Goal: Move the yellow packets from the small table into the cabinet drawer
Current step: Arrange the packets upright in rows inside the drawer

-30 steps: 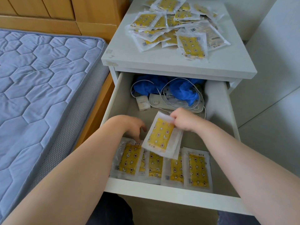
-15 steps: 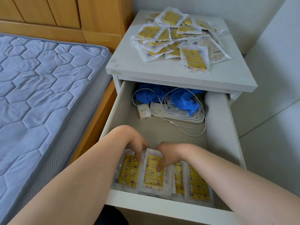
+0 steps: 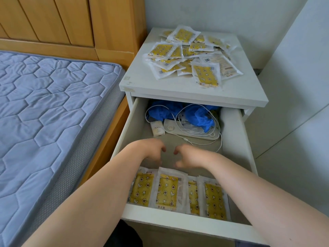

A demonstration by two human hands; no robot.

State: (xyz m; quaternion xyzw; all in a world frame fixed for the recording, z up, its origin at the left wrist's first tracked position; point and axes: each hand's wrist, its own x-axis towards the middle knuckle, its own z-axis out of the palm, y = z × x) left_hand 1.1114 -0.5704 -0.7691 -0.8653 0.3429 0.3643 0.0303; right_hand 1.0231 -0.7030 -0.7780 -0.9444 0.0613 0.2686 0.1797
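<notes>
So far: left hand [image 3: 151, 151] and right hand [image 3: 189, 156] empty, fingers loosely curled, over drawer [image 3: 231, 132]. Filed packets [image 3: 167, 191] just nearer than hands; large pile [image 3: 206, 75] beyond them on small table [image 3: 169, 86]. Mostly undone.

Stretches left forearm [image 3: 106, 186] and right forearm [image 3: 249, 182] in over the near end of the drawer [image 3: 169, 219]. Holds left hand [image 3: 152, 151] and right hand [image 3: 189, 156] side by side above its middle, fingertips facing across a small gap, fingers loosely curled, gripping nothing.

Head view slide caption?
Empty left hand and right hand over open drawer, packets at its front; packet pile on small table.
</notes>
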